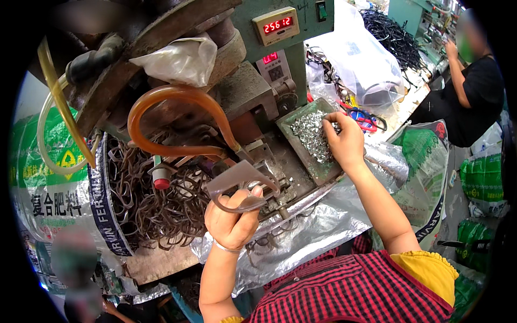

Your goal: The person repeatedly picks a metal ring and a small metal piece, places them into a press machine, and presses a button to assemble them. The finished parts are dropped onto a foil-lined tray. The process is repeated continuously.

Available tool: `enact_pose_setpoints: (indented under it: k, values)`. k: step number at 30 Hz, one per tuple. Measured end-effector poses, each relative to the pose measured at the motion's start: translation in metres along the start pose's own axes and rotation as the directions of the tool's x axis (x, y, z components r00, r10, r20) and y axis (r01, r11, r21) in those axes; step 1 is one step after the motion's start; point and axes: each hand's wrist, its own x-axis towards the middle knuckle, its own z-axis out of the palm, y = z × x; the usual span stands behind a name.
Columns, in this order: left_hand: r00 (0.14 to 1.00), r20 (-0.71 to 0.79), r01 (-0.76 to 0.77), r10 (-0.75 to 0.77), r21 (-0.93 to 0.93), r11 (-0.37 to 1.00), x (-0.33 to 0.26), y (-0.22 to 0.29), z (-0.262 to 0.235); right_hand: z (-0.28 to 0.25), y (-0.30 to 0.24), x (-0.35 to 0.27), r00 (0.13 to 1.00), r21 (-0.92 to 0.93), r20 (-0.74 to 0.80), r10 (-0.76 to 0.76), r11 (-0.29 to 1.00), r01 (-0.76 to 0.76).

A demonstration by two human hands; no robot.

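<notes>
the left hand (232, 215) is closed around a brown translucent spectacle frame front (242, 185), fingers curled over its lower rim and the thumb pressed on top, holding it up against the metal fixture (272, 177) at the middle of the machine. the right hand (344, 141) reaches out to a shallow green metal tray (315, 169) at the right side of the machine bed, its fingertips pinched down into a heap of small shiny metal parts (311, 134); whether it already grips any of them cannot be told. an amber rubber hose (172, 97) loops above the left hand and runs down to the fixture. to the left, a printed woven sack (59, 199) stands open, full of more brown frame fronts (151, 199), just beside the left hand. crinkled silver plastic sheeting (318, 226) lies under the machine's front edge, between it and the person's red checked top. a small counter with red digits (276, 25) sits on the green machine housing above. at the far right another person in a dark shirt (474, 91) works at a separate bench.
</notes>
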Motion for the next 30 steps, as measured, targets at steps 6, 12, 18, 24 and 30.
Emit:
enact_pose_setpoints:
  k: [6, 12, 18, 24, 30]
  values:
    - [0.996, 0.025, 0.093, -0.090, -0.143, 0.985, -0.006, -0.005, 0.000, 0.003, -0.003, -0.004, 0.987, 0.027, -0.010, -0.161, 0.987, 0.161]
    - [0.987, -0.091, 0.127, -0.130, -0.035, 0.991, -0.019, 0.011, 0.003, 0.003, 0.002, -0.018, 0.983, -0.010, 0.033, -0.181, 0.983, 0.181]
    - [0.794, -0.287, 0.608, -0.537, 0.398, 0.687, -0.045, -0.025, -0.018, -0.022, 0.007, -0.034, 0.993, 0.179, 0.093, -0.071, 0.982, 0.054]
    - [0.628, -0.009, 0.644, -0.778, 0.566, 0.514, -0.023, -0.083, -0.009, 0.000, -0.018, -0.025, 0.979, 0.278, 0.193, -0.064, 0.960, 0.008]
    - [0.770, -0.522, 0.638, -0.366, 0.629, 0.445, -0.024, -0.103, -0.131, -0.045, 0.012, -0.041, 0.992, 0.212, 0.100, -0.072, 0.976, 0.050]
